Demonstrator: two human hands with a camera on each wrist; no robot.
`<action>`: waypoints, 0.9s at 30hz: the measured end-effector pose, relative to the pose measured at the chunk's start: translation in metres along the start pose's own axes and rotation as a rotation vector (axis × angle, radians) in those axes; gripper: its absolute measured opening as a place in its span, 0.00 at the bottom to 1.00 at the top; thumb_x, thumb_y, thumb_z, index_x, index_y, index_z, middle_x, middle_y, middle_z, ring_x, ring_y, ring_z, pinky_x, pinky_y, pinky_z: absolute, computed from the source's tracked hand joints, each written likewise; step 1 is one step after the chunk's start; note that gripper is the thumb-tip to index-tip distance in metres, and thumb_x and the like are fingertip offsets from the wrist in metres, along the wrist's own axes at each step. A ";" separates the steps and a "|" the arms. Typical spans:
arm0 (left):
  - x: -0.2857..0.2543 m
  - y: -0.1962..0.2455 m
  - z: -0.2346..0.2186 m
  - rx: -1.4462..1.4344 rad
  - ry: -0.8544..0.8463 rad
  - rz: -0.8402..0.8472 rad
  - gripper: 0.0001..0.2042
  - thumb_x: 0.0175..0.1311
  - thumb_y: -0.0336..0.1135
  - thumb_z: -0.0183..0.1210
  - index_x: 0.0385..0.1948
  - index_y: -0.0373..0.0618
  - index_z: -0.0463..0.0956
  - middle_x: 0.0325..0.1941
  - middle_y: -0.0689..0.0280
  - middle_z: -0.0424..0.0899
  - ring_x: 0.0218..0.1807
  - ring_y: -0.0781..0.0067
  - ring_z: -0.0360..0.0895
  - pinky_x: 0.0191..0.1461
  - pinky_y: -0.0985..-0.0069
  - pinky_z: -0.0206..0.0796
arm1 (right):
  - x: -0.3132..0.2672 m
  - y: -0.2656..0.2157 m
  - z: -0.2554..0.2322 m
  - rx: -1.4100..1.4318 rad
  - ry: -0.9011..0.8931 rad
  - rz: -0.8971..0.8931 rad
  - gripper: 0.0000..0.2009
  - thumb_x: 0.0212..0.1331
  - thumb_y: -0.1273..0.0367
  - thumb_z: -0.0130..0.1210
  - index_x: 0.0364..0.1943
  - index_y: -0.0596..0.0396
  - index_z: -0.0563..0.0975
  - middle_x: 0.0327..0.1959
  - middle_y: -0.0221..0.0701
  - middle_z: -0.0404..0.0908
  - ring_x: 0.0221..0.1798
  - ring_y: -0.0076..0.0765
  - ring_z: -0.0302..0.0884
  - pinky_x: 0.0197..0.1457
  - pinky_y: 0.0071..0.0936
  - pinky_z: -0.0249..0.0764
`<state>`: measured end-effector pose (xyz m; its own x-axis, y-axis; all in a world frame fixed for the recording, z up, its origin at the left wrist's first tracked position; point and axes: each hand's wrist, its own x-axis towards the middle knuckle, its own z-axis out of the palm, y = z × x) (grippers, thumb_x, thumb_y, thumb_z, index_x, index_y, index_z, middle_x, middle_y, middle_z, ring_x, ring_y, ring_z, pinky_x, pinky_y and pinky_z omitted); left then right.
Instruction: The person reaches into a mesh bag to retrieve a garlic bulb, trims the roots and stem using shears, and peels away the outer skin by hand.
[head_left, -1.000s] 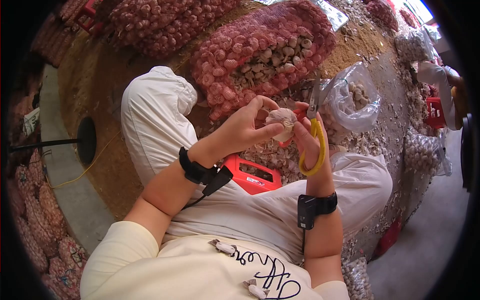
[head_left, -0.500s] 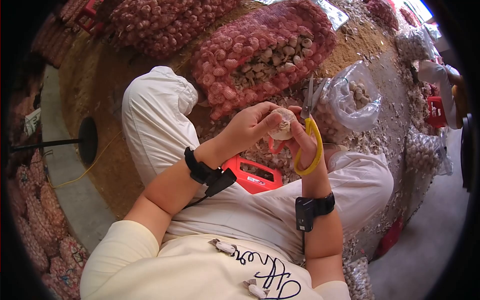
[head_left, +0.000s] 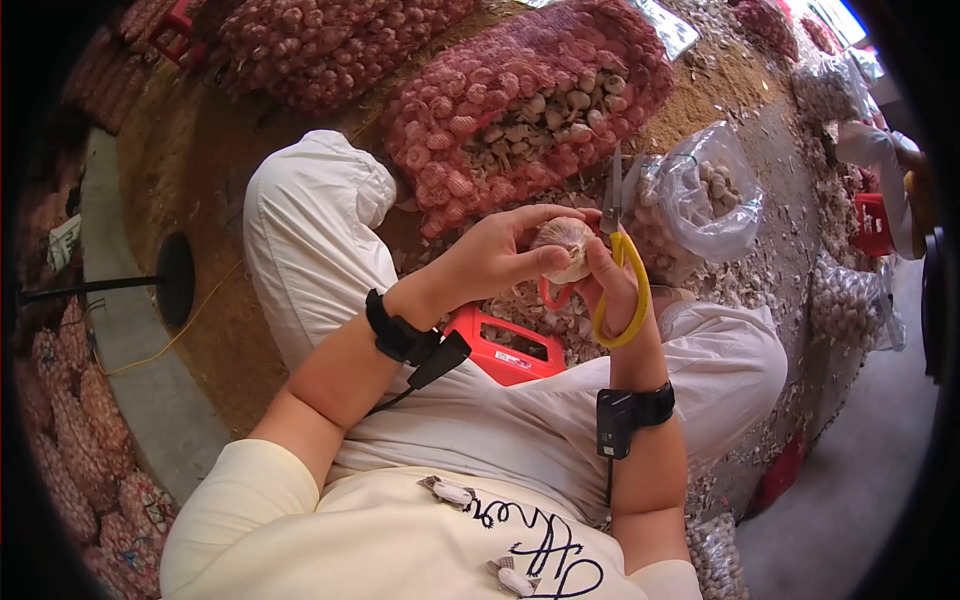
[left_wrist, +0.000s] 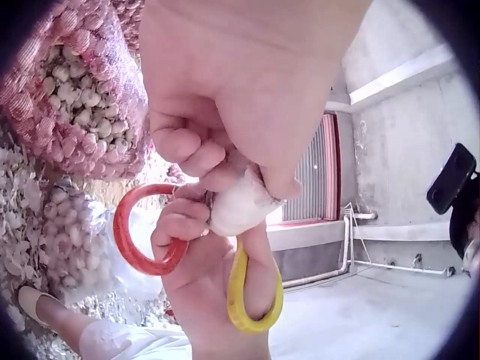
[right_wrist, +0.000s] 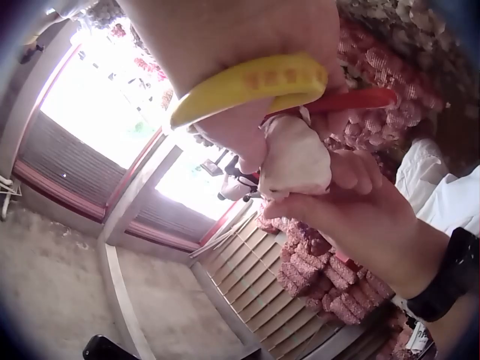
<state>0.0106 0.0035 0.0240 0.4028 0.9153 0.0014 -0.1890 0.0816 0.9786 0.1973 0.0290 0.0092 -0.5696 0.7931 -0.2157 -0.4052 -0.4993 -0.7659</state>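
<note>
Both hands meet around one pale garlic bulb in front of the lap. My left hand pinches it between thumb and fingers from the left. On the other side, my right hand grips the bulb too, with scissors hooked on that hand. Their yellow handle loop hangs around the right thumb, a red loop lies by the fingers, and the metal blades point away from the body. In the right wrist view the bulb shows white, papery skin.
An opened red net sack of garlic lies ahead, with loose bulbs in its opening. A clear plastic bag of bulbs stands right of the scissors. A red stool sits between the legs, and peelings litter the floor.
The bulb has been turned between the fingers, and the left fingers have shifted around it. The scissors have tilted, their blades now more upright in the head view.
</note>
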 end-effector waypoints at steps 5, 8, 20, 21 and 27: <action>-0.003 -0.002 0.011 0.049 0.221 -0.036 0.28 0.67 0.47 0.57 0.61 0.37 0.63 0.56 0.60 0.77 0.53 0.76 0.77 0.53 0.78 0.71 | 0.001 0.007 0.000 0.096 0.063 -0.035 0.23 0.65 0.62 0.54 0.58 0.59 0.64 0.43 0.39 0.78 0.39 0.34 0.81 0.27 0.26 0.79; -0.004 -0.015 0.010 0.127 0.238 -0.021 0.24 0.69 0.45 0.55 0.59 0.39 0.63 0.51 0.60 0.80 0.48 0.77 0.78 0.46 0.81 0.72 | 0.001 0.009 -0.003 -0.066 0.123 0.000 0.25 0.61 0.61 0.58 0.58 0.57 0.65 0.44 0.37 0.78 0.40 0.32 0.80 0.31 0.25 0.78; 0.001 -0.024 0.003 0.060 0.379 -0.013 0.08 0.74 0.37 0.47 0.43 0.43 0.69 0.33 0.72 0.76 0.29 0.91 0.70 0.29 0.90 0.63 | -0.003 0.002 0.008 -0.073 0.109 0.014 0.30 0.53 0.60 0.65 0.58 0.54 0.65 0.43 0.32 0.77 0.42 0.27 0.77 0.43 0.20 0.73; 0.001 -0.030 0.001 0.060 0.380 -0.012 0.08 0.74 0.37 0.47 0.43 0.43 0.69 0.33 0.72 0.76 0.29 0.91 0.70 0.29 0.90 0.63 | 0.000 0.005 0.004 -0.109 0.112 -0.014 0.31 0.52 0.60 0.65 0.59 0.54 0.64 0.43 0.33 0.77 0.43 0.28 0.77 0.44 0.21 0.74; 0.006 -0.075 -0.021 -0.122 0.519 -0.186 0.12 0.73 0.41 0.49 0.40 0.41 0.72 0.28 0.72 0.77 0.24 0.85 0.70 0.27 0.83 0.63 | 0.000 0.011 -0.007 -0.256 0.147 -0.076 0.33 0.51 0.62 0.67 0.60 0.55 0.63 0.48 0.33 0.73 0.47 0.29 0.75 0.48 0.23 0.75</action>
<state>0.0082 0.0113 -0.0542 -0.0478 0.9526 -0.3004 -0.2716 0.2770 0.9217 0.1976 0.0262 -0.0032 -0.4272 0.8761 -0.2235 -0.2382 -0.3475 -0.9069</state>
